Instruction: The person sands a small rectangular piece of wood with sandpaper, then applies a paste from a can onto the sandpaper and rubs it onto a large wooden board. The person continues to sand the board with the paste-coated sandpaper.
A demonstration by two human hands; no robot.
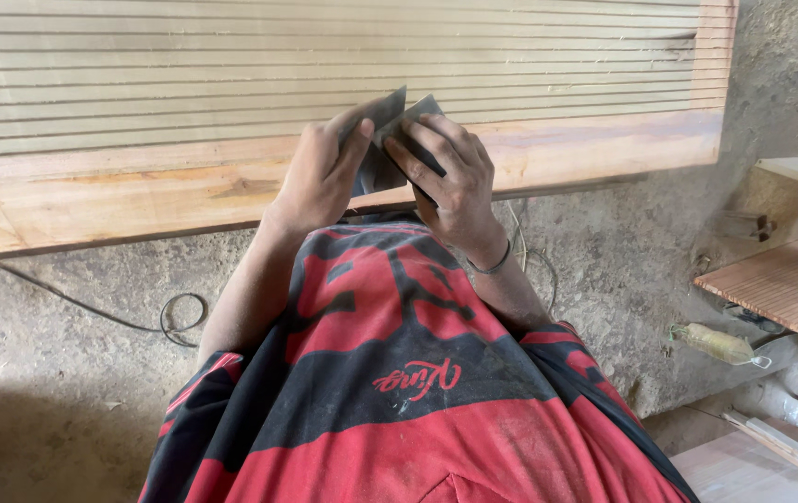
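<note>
Fingers (427, 149) of the right hand (455, 182) and the left hand (320, 177) pinch a dark sheet of sandpaper (382, 154) between them, folded along its middle, held just above centre frame. From nine to two o'clock runs a slatted wooden panel (324, 65). A black cable (171, 317) coils on the floor at eight o'clock. At four o'clock lies a dusty bottle (717, 343).
</note>
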